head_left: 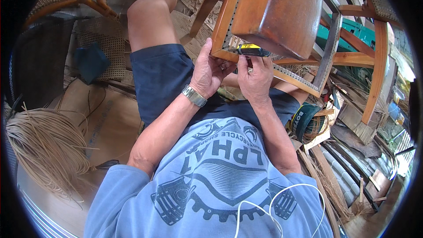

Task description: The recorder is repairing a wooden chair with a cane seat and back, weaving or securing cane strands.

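Observation:
A wooden chair frame (223, 53) leans over my lap, its edge lined with small drilled holes. My left hand (209, 71) grips its near left corner, thumb up along the outer side and fingers curled underneath. Just right of it, my right hand (256, 78) is closed around a short yellow-and-black tool handle (253, 50) lying crosswise against the frame's near rail. The tool's working end cannot be made out. A broad polished brown wooden panel (282, 13) rises from the frame beyond my right hand.
A large bundle of cane strands (48, 150) lies at left. Woven cane mesh (105, 44) and a dark blue cloth (91, 61) are behind it. At right stand another wooden chair (376, 70), a teal case (357, 35), and a dark green tin (308, 121) beside coiled cane. A white cable (269, 209) crosses my shirt.

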Demonstrator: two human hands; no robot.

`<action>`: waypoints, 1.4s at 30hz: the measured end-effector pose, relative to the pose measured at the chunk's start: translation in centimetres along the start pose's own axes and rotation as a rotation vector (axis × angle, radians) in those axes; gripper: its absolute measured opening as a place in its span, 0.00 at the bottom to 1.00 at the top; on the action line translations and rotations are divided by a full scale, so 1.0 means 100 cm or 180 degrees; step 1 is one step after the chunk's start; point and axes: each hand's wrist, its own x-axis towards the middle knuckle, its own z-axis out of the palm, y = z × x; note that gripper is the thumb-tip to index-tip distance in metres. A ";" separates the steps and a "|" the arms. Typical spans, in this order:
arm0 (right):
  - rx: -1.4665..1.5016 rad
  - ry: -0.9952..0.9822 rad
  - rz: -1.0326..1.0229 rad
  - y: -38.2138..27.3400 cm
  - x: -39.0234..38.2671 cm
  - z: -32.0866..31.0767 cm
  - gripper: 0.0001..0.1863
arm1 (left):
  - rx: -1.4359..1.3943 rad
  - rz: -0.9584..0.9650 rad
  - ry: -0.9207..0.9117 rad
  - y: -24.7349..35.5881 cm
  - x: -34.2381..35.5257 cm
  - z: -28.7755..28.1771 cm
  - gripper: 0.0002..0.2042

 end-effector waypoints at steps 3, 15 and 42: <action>-0.0405 0.0033 -0.0307 0.002 0.000 0.002 0.10 | 0.0010 -0.0071 0.0082 0.000 -0.001 0.000 0.29; 0.0050 -0.0399 -0.0251 0.010 0.012 -0.010 0.07 | 0.0184 -0.0006 0.0070 0.000 0.001 -0.004 0.30; -0.0139 -0.0828 -0.0687 0.016 0.018 -0.022 0.09 | 0.0300 0.0087 0.0229 -0.001 -0.001 -0.002 0.28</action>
